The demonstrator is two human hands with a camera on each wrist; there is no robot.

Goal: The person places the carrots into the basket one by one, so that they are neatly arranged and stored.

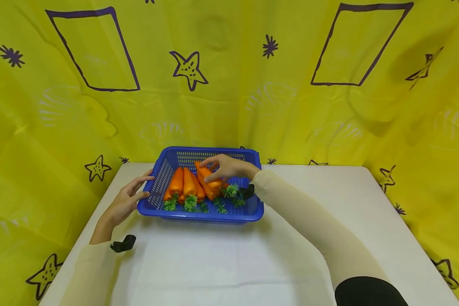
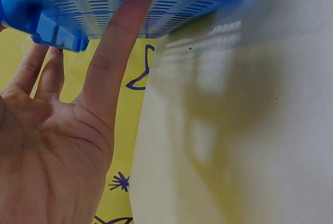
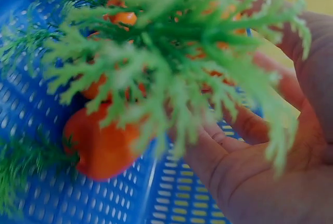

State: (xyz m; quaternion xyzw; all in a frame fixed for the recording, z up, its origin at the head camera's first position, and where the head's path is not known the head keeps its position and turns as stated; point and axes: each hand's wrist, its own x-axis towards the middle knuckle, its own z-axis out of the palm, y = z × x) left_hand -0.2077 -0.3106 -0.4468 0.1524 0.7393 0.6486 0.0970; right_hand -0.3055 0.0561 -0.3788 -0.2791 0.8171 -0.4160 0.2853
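Several orange carrots (image 1: 177, 182) with feathery green tops lie in a blue plastic basket (image 1: 210, 216). My right hand (image 1: 229, 166) reaches over the basket's right side and grips a carrot (image 1: 213, 184) between thumb and fingers. In the right wrist view, blurred green leaves (image 3: 171, 52) hide much of that grip, and another carrot (image 3: 104, 146) rests on the basket floor beside the right hand (image 3: 270, 167). At the basket's left side, my left hand (image 1: 123, 203) touches the rim with extended fingers. The left wrist view shows its straight thumb (image 2: 112, 52) against the outer wall.
The basket stands on a white table (image 1: 199, 263), near its back edge. A yellow curtain (image 1: 222, 110) with dark drawn stars and frames hangs behind the table and along both sides.
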